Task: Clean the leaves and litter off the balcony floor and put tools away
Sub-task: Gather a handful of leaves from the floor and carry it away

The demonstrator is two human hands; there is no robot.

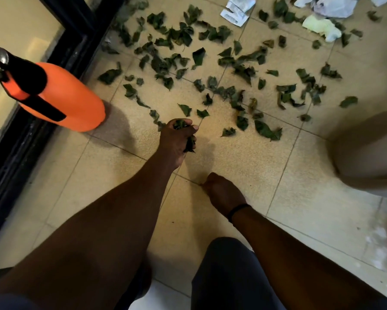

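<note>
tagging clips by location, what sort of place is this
Probably a home balcony or patio: a tiled floor strewn with leaves and paper litter, beside a dark-framed glass door. The left hand grips a bunch of leaves.

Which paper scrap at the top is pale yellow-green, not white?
The crumpled yellow-green paper at upper right, just below the white crumpled paper; the folded white wrapper lies further left.

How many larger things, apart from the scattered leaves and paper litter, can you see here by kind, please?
Orange bottle: 1
Beige rounded container: 1
Hands: 2 (left hand gripping leaves; right hand curled)
Black wristband: 1
Total: 5
</note>
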